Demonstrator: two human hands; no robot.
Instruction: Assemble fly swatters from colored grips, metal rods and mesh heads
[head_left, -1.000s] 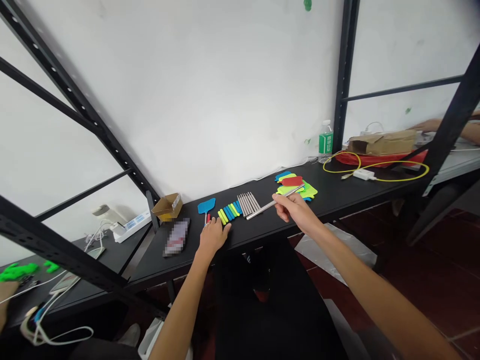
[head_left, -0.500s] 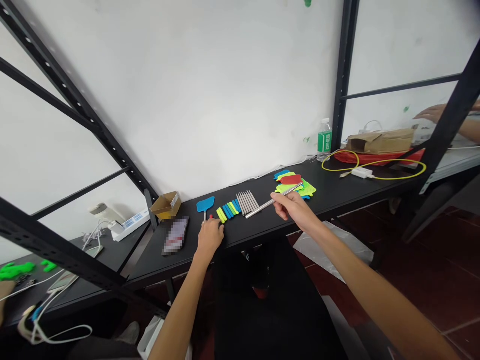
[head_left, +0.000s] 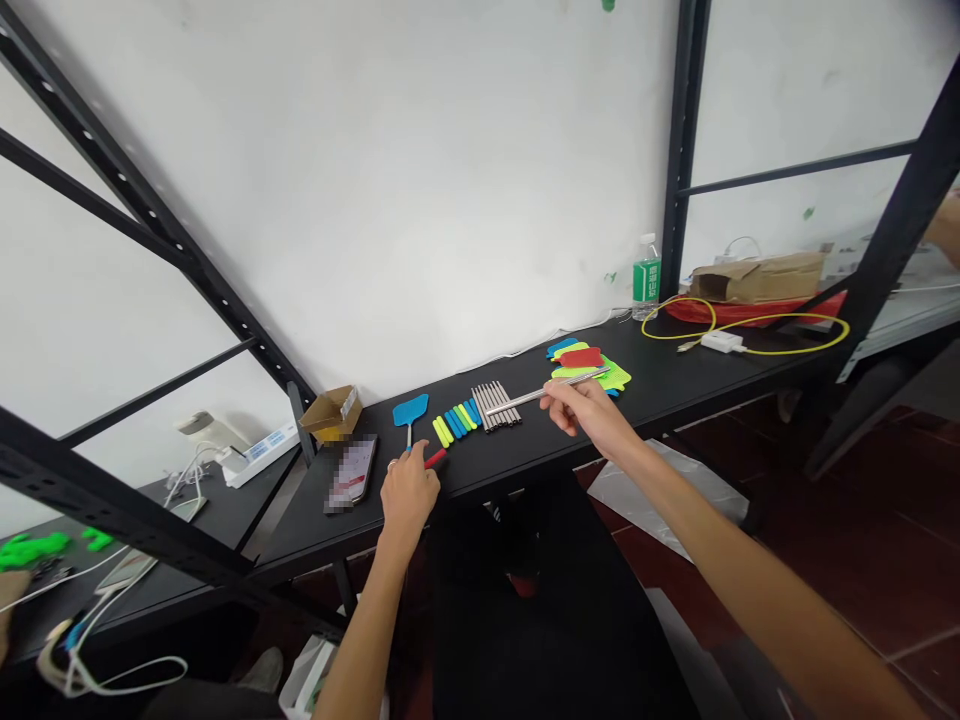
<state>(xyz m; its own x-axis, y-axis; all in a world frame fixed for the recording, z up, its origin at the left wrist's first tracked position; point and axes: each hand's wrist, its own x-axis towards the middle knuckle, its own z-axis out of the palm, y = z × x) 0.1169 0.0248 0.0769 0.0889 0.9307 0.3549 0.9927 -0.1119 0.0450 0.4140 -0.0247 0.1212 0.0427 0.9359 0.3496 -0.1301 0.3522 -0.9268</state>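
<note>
My right hand [head_left: 589, 408] grips a slim silver metal rod [head_left: 517, 402], which points left over a row of similar metal rods [head_left: 491, 400] on the black shelf. My left hand [head_left: 409, 492] is closed round a short red handle sleeve [head_left: 435, 458] whose end sticks out to the right. Just beyond that hand lies a blue fly swatter head [head_left: 410, 410] on a thin metal stem; the stem's lower end is hidden. Yellow and blue handle sleeves [head_left: 457, 420] lie in a row between the hands. Behind my right hand is a pile of coloured swatter heads [head_left: 581, 357].
A phone [head_left: 352, 475] and an open cardboard box [head_left: 330, 413] are at the left. A water bottle [head_left: 646, 278], a yellow cable [head_left: 795, 350] and a brown carton [head_left: 757, 277] stand or lie at the right. Black metal posts [head_left: 679, 140] frame the shelf.
My left hand has drawn back from the coloured sleeves with the red sleeve in it, now more visible. The rod in my right hand has swung flatter, its left end higher.
</note>
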